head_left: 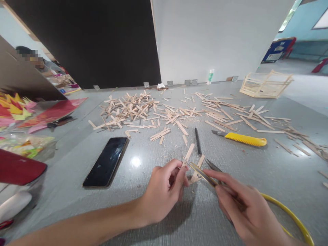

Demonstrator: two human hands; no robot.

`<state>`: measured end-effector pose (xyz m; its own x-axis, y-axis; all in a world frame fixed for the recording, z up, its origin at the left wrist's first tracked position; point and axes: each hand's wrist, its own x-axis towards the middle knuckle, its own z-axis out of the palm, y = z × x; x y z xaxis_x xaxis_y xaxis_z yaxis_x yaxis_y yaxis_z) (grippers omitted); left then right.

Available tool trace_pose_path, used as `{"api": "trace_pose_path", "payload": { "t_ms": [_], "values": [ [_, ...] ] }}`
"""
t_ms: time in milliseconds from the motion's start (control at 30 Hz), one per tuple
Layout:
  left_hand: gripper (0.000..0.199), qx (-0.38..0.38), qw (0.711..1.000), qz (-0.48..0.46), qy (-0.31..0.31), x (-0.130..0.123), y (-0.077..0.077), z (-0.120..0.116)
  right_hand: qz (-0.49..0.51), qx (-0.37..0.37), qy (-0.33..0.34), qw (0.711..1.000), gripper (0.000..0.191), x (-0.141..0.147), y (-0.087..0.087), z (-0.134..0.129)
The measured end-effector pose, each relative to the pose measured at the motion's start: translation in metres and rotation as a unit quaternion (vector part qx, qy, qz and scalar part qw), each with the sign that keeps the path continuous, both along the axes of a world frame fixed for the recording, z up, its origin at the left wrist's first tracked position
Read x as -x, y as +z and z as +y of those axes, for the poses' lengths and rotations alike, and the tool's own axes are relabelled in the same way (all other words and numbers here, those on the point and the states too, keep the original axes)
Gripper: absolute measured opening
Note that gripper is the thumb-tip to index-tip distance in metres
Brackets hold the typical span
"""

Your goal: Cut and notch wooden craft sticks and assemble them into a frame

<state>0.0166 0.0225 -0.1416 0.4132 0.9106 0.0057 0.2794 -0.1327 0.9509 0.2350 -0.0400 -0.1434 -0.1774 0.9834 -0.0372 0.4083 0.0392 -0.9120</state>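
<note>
My left hand (164, 191) is closed in a pinch around a small piece of wooden craft sticks (189, 152). Two stick ends point up and away from its fingers, spread apart; where they meet is partly hidden. My right hand (246, 208) grips what look like scissors (203, 175) by the blades, which stand apart. One blade tip reaches the stick beside my left fingertips. A yellow loop (294, 213), apparently the scissors' handle, curves out beyond my right hand. Just past the hands lie a dark pen-like stick (197, 141) and a yellow utility knife (244, 139) with its blade out.
Loose craft sticks (217, 111) and a heap of crossed ones (130, 109) spread across the table. A phone (106, 162) lies left. Behind stand a glue tube (210, 77), a stick frame (266, 85) and a black-and-white panel (220, 37). Another person (48, 66) is at far left.
</note>
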Motion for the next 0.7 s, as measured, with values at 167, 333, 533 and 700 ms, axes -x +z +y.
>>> {"api": "trace_pose_path", "payload": {
  "t_ms": [167, 333, 533, 700],
  "values": [
    [0.038, -0.017, 1.0, 0.003, -0.012, 0.002, -0.002, 0.0, -0.02, -0.017, -0.005, 1.0, 0.041, 0.001, 0.004, 0.002],
    [0.038, -0.008, 1.0, -0.007, -0.011, 0.002, -0.002, 0.0, -0.065, -0.064, -0.015, 0.996, 0.04, -0.001, 0.01, 0.007],
    [0.039, -0.015, 1.0, 0.012, -0.007, 0.002, -0.003, 0.001, -0.095, -0.119, 0.002, 0.988, 0.042, -0.006, 0.003, 0.009],
    [0.038, 0.008, 1.0, -0.018, -0.012, 0.003, -0.001, 0.002, -0.067, -0.046, -0.001, 0.997, 0.039, -0.006, 0.01, 0.01]
  ]
}}
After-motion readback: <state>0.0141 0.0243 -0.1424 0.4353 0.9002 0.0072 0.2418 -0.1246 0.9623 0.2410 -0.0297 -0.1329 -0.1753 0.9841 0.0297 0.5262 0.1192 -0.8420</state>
